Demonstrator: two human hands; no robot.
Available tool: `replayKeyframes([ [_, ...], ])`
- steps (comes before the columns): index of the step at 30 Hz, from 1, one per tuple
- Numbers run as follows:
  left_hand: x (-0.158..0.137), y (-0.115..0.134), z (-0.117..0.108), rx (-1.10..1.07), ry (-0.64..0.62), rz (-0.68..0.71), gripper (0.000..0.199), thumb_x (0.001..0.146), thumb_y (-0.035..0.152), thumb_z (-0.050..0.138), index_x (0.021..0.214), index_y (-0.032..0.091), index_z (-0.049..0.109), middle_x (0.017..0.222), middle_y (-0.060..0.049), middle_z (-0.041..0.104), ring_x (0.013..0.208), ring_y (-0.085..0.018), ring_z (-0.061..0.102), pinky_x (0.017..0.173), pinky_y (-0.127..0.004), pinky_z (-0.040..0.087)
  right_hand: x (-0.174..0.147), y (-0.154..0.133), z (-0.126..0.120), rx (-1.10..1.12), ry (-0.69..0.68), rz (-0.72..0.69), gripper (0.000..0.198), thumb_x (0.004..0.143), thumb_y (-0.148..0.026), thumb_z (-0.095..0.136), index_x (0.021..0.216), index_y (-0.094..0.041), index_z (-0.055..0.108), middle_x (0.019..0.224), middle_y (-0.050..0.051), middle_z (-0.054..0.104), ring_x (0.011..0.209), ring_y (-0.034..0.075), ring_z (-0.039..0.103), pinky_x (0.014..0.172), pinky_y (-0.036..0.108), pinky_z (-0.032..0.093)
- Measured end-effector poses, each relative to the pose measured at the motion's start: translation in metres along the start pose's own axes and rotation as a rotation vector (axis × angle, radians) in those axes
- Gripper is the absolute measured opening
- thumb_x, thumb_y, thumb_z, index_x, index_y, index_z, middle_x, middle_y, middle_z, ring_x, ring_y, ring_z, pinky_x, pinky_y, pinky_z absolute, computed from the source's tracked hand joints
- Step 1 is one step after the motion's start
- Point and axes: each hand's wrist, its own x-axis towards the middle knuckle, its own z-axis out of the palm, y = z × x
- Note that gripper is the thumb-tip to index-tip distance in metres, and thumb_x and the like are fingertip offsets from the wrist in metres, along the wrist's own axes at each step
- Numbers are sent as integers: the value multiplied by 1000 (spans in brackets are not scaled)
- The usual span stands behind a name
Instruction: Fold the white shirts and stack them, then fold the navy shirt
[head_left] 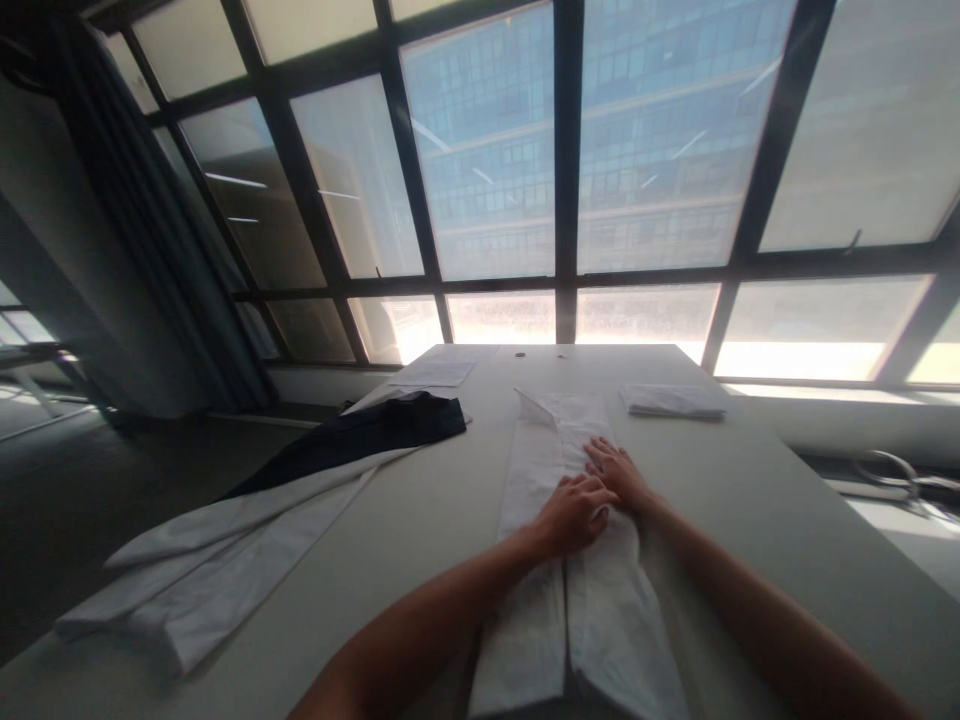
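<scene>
A white garment [529, 490] that looks like trousers lies lengthwise on the white table in front of me. A dark gap runs between its two lengths at the near end, and a pointed flap sticks up at its far end. My right hand [621, 474] rests on the garment's right side with its fingers stretched out over the cloth. Just nearer and to the left, my left hand [574, 515] is on the same cloth, its fingers bent and drawn together on the fabric. The two hands touch or nearly touch. Cloth beneath the fingers is hidden.
At the left table edge, dark trousers [360, 440] and long white garments [225, 570] lie partly hanging over. A folded white cloth [671, 401] sits at the far right of the table [442, 530]. White sheets [433, 374] lie far left. Metal rings [889, 470] stand right, beyond the table.
</scene>
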Motion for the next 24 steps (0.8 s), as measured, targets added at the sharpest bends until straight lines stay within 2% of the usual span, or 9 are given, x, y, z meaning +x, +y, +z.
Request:
replayKeyframes([
  [3,2,-22,-3,204,86,-277,49,95,32,53,144,22,52,152,-13,46,143,-33,35,117,-54,25,-1,-4,-2,-32,-29,12,52,101,-33,40,150,-16,46,162,12,33,151,26,24,120,51,21],
  [5,5,-35,3,255,37,-428,61,97,43,50,152,18,41,159,-17,34,148,-38,24,118,-60,19,-1,-6,-3,-39,-39,33,52,101,-33,40,151,-17,45,162,11,32,151,26,24,120,50,20],
  [6,7,-41,6,259,1,-461,65,97,48,47,155,19,37,160,-18,32,149,-39,22,118,-61,17,0,-7,-3,-41,-45,38,52,101,-33,40,151,-18,45,163,11,32,151,25,23,120,50,19],
  [10,14,-55,15,250,-71,-436,61,99,52,40,155,28,36,163,-11,29,151,-35,19,120,-59,12,2,-8,-2,-48,-40,59,53,101,-34,38,152,-18,43,163,12,31,151,26,22,120,51,19],
  [16,20,-63,14,228,-88,-438,58,99,46,39,154,27,39,164,-11,28,152,-33,19,121,-57,11,3,-7,-1,-52,-38,57,55,101,-36,38,152,-15,43,163,12,31,151,26,23,121,47,19],
  [21,21,-67,13,156,-102,-438,59,96,24,37,154,16,40,163,-15,28,152,-31,20,122,-57,11,4,-5,1,-52,-25,54,55,101,-36,38,152,-16,43,162,11,32,151,25,24,121,45,19],
  [24,21,-74,5,-6,-36,-408,63,89,12,36,151,9,44,158,-17,39,148,-26,32,122,-50,18,4,-5,1,-47,-28,58,56,101,-36,39,152,-16,43,163,11,32,151,25,24,121,45,19],
])
